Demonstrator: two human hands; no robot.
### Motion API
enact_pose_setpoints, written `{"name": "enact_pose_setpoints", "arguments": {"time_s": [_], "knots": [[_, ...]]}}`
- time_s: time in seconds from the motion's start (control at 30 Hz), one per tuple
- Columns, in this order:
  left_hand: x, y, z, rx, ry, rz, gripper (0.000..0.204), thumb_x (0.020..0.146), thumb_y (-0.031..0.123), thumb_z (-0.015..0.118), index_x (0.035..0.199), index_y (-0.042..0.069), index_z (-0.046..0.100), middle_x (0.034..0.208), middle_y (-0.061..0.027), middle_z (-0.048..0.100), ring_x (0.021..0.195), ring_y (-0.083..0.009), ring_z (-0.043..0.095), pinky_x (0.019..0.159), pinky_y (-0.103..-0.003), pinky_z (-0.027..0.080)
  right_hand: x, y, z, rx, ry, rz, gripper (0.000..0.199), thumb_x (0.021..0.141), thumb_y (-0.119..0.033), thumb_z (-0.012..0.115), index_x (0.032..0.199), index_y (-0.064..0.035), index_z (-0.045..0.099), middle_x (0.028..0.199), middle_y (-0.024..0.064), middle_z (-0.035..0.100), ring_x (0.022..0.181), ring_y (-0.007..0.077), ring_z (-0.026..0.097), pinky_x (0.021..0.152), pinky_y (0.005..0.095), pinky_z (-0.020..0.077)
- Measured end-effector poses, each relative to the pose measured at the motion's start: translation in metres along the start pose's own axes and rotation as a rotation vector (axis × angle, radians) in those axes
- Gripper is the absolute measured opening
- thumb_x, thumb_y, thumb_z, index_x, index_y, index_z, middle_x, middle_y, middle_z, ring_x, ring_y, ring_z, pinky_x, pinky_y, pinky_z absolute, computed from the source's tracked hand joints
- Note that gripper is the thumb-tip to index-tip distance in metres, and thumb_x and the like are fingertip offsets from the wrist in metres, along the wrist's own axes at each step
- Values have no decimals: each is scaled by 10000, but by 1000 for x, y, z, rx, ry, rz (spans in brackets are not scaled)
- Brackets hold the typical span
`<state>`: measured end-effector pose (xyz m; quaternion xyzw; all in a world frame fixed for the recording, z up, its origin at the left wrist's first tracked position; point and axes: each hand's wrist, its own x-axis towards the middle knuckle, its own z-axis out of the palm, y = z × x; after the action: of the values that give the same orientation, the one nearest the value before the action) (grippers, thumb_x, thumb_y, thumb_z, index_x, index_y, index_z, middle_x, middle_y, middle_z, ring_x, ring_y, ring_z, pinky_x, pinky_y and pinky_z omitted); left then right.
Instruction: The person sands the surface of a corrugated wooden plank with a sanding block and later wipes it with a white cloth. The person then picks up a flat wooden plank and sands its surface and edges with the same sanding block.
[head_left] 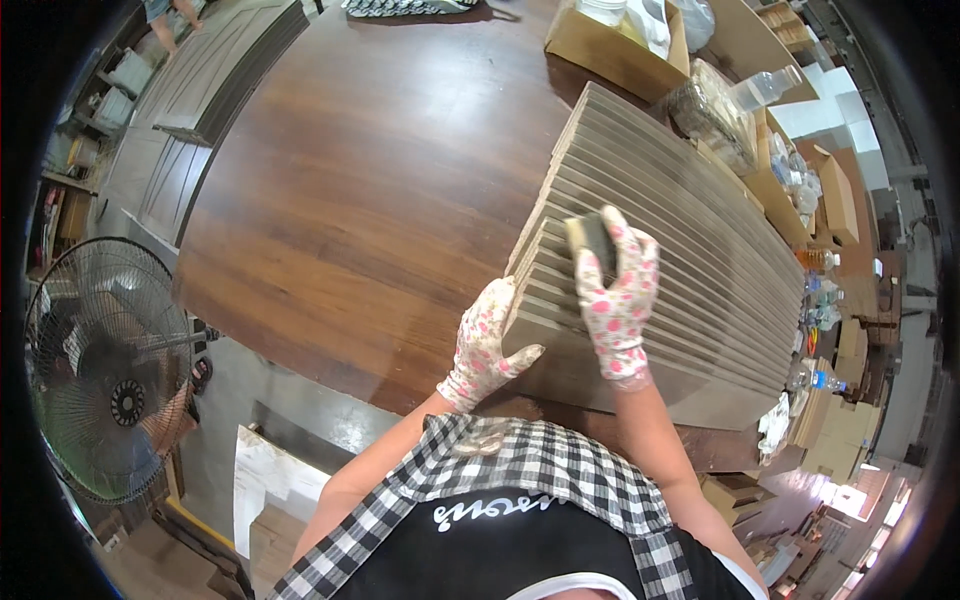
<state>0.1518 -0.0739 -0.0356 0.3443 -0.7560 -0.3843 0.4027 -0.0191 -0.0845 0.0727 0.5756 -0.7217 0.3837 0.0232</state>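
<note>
A fanned stack of grey wooden slats [680, 240] lies on the dark brown table [370, 180], each slat stepped a little past the one below. My right hand [618, 300], in a white glove with pink spots, presses a dark sanding block [592, 240] onto the near ends of the slats. My left hand [485, 345], in the same kind of glove, rests against the near left edge of the stack and grips nothing.
A standing fan [105, 365] is at the lower left. Cardboard boxes [615, 45], plastic bottles [765, 88] and clutter line the right side. Dark panels [220, 90] lean at the upper left, near another person's legs [170, 18].
</note>
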Motion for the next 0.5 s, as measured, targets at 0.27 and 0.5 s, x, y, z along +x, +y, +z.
{"name": "enact_pose_setpoints", "arguments": {"time_s": [0.27, 0.5], "knots": [[-2, 1, 5, 25, -16, -32, 829, 682, 349, 774, 1333, -33, 432, 1341, -233, 468, 1251, -397, 438, 1037, -461, 356, 28, -33, 46, -15, -317, -186, 452, 775, -205, 689, 1212, -132, 598, 1072, 124, 568, 988, 294, 560, 853, 394, 469], [1, 5, -2, -6, 2, -11, 810, 700, 360, 777, 1329, -22, 440, 1339, -222, 474, 1238, -392, 455, 1018, -459, 377, 16, 23, -15, -129, 84, 93, 479, 774, -114, 660, 1242, -82, 566, 1014, 117, 548, 903, 256, 571, 809, 392, 491]]}}
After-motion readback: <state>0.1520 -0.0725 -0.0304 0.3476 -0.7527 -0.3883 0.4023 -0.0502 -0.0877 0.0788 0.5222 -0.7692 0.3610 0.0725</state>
